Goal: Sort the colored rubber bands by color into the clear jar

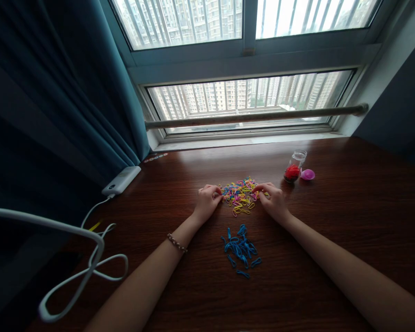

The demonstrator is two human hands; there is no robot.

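My left hand [207,199] and right hand [274,201] curl at the little bands [240,193]; I can't tell if either grip holds one. They look light, soft, stretchy: pinch one loop.

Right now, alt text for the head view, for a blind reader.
The left hand and right hand touch a mixed pile of coloured loops on a wooden table. A blue pile lies nearer; a jar with red ones stands beyond.
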